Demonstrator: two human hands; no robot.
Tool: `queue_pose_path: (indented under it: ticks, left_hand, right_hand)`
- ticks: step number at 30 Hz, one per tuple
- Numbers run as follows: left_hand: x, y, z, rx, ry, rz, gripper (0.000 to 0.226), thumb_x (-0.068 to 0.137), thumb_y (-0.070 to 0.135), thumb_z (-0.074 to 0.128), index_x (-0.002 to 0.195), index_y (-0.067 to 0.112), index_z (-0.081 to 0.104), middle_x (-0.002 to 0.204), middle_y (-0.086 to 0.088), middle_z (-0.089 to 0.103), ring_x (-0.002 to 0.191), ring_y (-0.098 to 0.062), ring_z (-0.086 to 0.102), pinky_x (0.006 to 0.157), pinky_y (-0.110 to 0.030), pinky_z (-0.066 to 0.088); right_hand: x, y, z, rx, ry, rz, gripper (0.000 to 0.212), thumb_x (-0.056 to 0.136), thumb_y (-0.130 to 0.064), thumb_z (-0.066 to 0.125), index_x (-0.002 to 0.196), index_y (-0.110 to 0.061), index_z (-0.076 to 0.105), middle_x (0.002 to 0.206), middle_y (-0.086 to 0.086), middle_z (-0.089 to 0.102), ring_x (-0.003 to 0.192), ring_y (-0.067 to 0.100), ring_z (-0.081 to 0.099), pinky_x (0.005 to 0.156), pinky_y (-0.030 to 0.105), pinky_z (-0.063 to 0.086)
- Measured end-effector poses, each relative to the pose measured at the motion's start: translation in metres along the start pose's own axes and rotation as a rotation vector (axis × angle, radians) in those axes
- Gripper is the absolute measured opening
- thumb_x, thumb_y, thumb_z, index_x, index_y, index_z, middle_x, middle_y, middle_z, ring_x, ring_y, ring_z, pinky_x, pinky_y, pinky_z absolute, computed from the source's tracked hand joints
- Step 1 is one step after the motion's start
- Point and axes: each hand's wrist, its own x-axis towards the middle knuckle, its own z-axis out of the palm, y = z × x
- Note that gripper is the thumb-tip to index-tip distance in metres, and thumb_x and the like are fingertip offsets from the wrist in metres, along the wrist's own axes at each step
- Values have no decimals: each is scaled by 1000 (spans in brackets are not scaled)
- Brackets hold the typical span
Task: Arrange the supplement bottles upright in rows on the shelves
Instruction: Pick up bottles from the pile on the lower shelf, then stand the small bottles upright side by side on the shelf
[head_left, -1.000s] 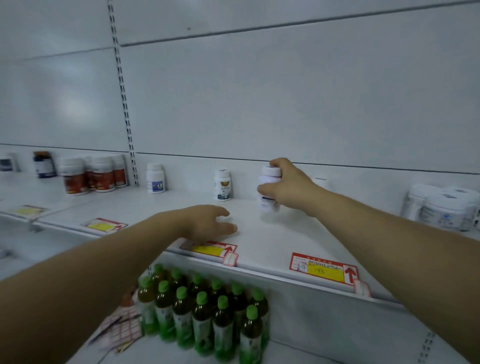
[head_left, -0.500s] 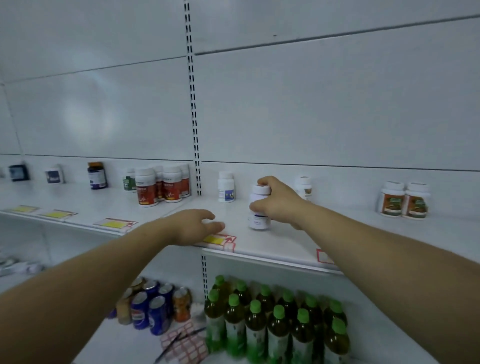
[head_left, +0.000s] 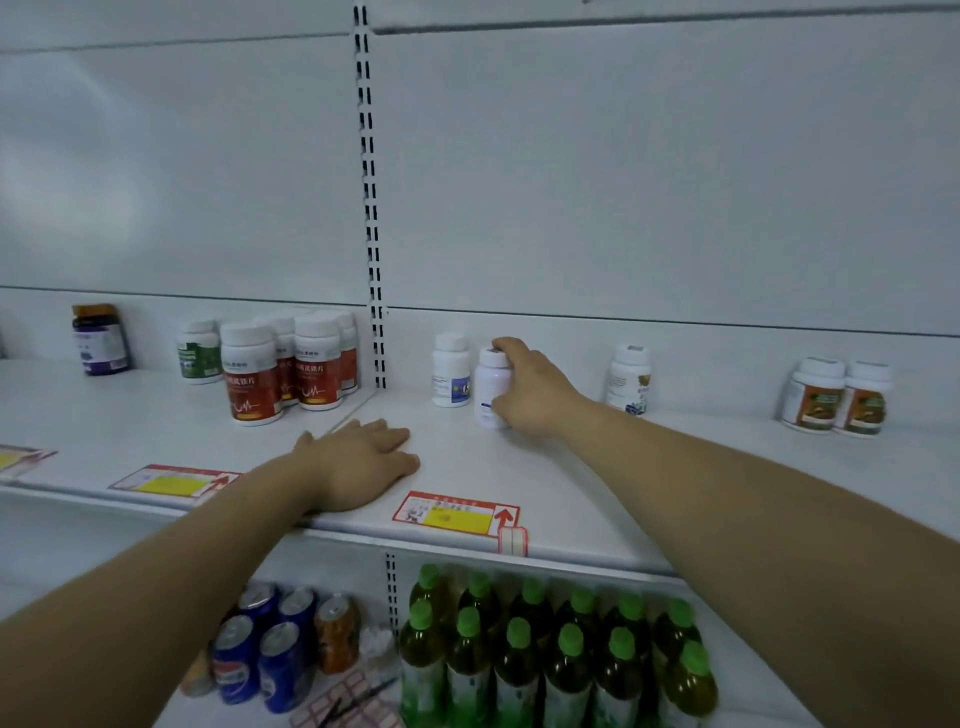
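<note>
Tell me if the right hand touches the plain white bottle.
Touching. Head view: the right hand grips the plain white bottle, fingers over its cap.

Setting a bottle upright on the shelf

My right hand (head_left: 530, 387) grips a white supplement bottle (head_left: 491, 389) just beside another bottle (head_left: 451, 376); my left hand (head_left: 358, 465) rests flat on the shelf (head_left: 571, 488).

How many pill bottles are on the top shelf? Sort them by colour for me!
Red-label bottles: 4
Orange-label bottles: 2
Green-label bottle: 1
Dark purple bottle: 1
White bottles: 3, one held by the right hand
Total: 11 in view
</note>
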Motion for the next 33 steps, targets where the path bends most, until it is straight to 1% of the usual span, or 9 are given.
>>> queue_pose_path:
  ticks: [5,13,16,19,21,25,28,31,33]
  left_hand:
    - [0,-4,1,-24,16,15,59,92,62,27,147,41,17,158,9,8,145,-15,4,114,-53,2]
    - [-2,-6,0,-116,20,20,59,91,62,33,145,42,21,157,12,9,144,-11,5,116,-48,0]
    - [-5,-8,-5,-237,6,11,59,88,59,46,142,43,30,156,9,19,143,-14,16,116,-41,9]
    - [-12,-14,-21,-388,24,24,56,85,55,55,138,41,39,151,5,31,135,-17,32,107,-32,22]
    - [-19,-25,-36,-403,87,51,55,86,52,56,137,37,41,151,5,32,134,-17,33,105,-32,24]
    - [-52,-76,-62,-318,217,44,51,88,46,55,136,32,44,144,3,42,122,-15,43,93,-24,28]
    - [-95,-144,-68,-257,242,-39,53,88,48,55,138,34,41,147,5,38,126,-15,41,92,-25,28]
    - [-151,-228,-66,-231,274,-146,55,86,49,56,137,35,41,146,6,40,121,-14,44,92,-23,30]
    - [-190,-288,-58,-196,267,-216,58,86,49,57,139,35,38,148,7,36,128,-14,39,99,-25,29]
  right_hand:
    - [30,4,11,-69,16,-2,67,84,-14,59,142,-22,27,128,14,43,110,32,51,85,31,39]
    - [43,15,21,-143,62,-31,64,87,-20,57,142,-23,24,123,14,44,102,33,53,75,29,34]
    - [40,10,16,-170,38,-17,74,85,-27,61,145,-23,18,127,14,41,108,34,51,79,32,38]
    - [43,-11,4,-213,107,-19,77,83,-37,63,146,-21,21,133,14,35,119,35,43,92,37,40]
    - [46,-38,-2,-243,134,-40,74,84,-43,60,145,-19,25,137,14,33,124,35,38,97,39,39]
    - [45,-116,18,-272,0,-158,74,87,-55,53,146,-20,27,147,12,31,132,32,33,102,38,33]
    - [37,-193,58,-243,-41,-291,72,86,-57,53,145,-22,31,147,9,34,132,29,36,101,36,34]
    - [25,-282,113,-175,-87,-414,69,86,-57,52,143,-22,34,146,7,37,129,28,39,96,34,35]
    - [16,-344,157,-133,-134,-500,67,87,-57,52,142,-22,36,145,5,39,127,27,41,92,33,35]
